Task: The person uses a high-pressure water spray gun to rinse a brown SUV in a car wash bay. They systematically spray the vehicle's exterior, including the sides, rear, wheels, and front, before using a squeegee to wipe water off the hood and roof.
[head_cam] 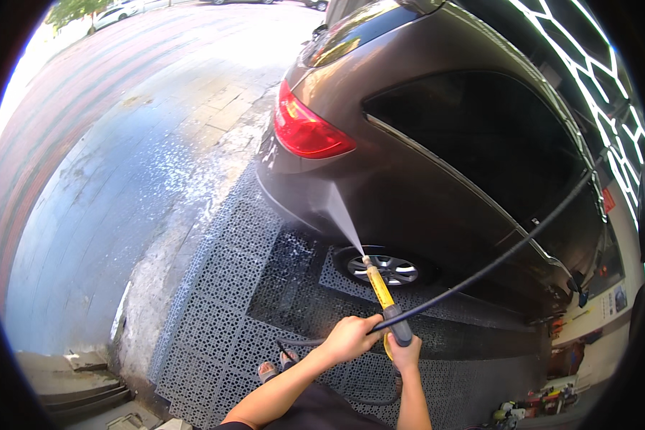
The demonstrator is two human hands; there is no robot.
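Observation:
My right hand (404, 352) grips the handle of a yellow and grey pressure washer gun (382, 293), nozzle pointing up and away from me. A fan of water (347, 217) leaves the nozzle and strikes the rear bumper (301, 188) of a brown car, below the red tail light (311, 129). Closed around a black hose (478, 277) beside the gun, my left hand (352, 337) holds it where it crosses over the gun's body. The car's rear wheel (395, 270) shows behind the gun.
Grey plastic grate tiles (220, 290) cover the floor under my feet. Foam lies on the wet paving (177, 172) at the left. The hose rises to the upper right across the car's side. Steps (80, 392) are at the lower left, and bottles (507, 411) stand at the lower right.

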